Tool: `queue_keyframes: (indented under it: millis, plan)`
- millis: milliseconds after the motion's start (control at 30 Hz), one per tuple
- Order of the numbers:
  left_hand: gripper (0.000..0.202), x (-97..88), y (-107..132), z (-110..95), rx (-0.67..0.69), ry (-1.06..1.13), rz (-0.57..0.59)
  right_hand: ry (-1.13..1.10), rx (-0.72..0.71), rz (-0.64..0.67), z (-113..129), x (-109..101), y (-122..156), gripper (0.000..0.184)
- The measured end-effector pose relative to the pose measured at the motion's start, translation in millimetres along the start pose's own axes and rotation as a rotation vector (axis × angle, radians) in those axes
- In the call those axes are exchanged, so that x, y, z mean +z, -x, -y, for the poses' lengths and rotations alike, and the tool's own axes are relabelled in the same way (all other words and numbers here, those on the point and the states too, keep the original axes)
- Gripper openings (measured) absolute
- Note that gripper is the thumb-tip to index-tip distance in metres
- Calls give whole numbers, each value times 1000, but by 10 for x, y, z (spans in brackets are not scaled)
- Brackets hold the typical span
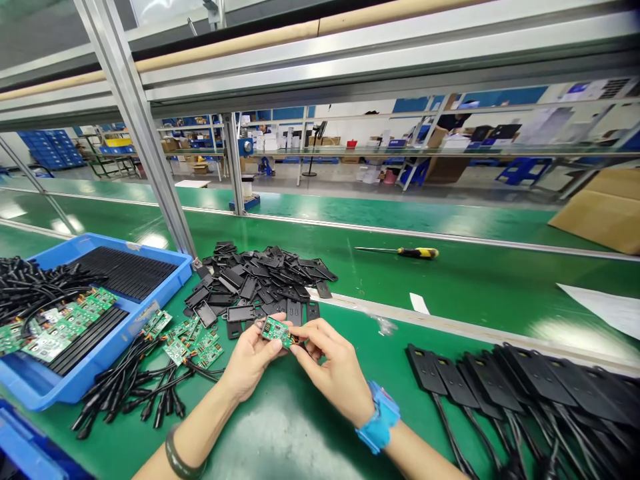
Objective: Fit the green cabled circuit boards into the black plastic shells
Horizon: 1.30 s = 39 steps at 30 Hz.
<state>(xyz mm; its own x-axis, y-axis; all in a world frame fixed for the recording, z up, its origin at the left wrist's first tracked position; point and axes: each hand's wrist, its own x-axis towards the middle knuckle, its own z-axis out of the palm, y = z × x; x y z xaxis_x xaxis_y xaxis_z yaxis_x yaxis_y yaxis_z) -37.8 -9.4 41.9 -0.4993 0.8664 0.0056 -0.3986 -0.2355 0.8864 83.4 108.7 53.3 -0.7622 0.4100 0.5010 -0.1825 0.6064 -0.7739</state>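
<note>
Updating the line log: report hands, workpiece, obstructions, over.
Left hand, right hand: both on green circuit board. Digit display visible. Black casings heaped just beyond, not covering it.

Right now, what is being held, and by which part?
A green circuit board: the left hand holds its display end, the right hand its wired end.

Grn bench (285, 433) is topped w/ blue bin (173, 280) at L, blk casings (265, 273) & wired PCBs (207, 348) nr ctr, screwdriver (420, 253) toward back, cabled blk units (537, 380) at R.
</note>
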Motion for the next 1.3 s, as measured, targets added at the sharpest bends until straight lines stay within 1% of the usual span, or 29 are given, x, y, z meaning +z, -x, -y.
queue_keyframes:
  millis: [67,133,200,267,333,400,467,500,533,567,600,667,733,867,967,1033,1167,1300]
  plan:
    - [43,30,5,11,-22,49,-23,22,-14,40,-11,14,13,25]
    - [39,50,-1,29,-26,71,-74,56,-30,82,-20,39,29,26]
    - [35,58,-14,57,-13,75,-134,80,-49,101,-31,76,45,27]
    - [33,55,-27,91,7,67,-190,60,-36,106,-50,119,59,25]
    - [33,49,-34,120,38,25,-238,-22,62,97,-80,161,71,24]
    - [32,45,-34,135,77,-43,-269,-126,235,110,-122,190,77,27]
    - [31,44,-29,135,120,-105,-277,-193,404,216,-165,201,76,22]
    - [31,45,-26,131,137,-130,-274,-202,455,289,-184,200,72,21]
    - [31,46,-23,126,152,-152,-269,-193,471,347,-198,195,66,25]
    - [31,46,-20,120,162,-170,-263,-168,456,370,-208,186,58,31]
    - [31,44,-18,114,165,-182,-255,-132,417,354,-215,176,49,35]
    - [31,37,-15,106,150,-184,-233,-66,325,270,-225,156,29,36]
    - [31,26,-15,104,119,-157,-205,-51,280,229,-242,144,16,35]
    - [30,26,-9,117,75,-108,-176,-97,299,252,-301,153,23,34]
    - [29,60,2,132,108,-113,-209,-99,351,281,-318,179,41,40]
    - [28,86,10,139,138,-125,-244,-60,364,262,-309,194,47,44]
    - [29,112,23,144,142,-155,-283,61,303,191,-302,211,44,41]
    - [32,103,14,124,153,-229,-283,108,290,192,-317,233,47,38]
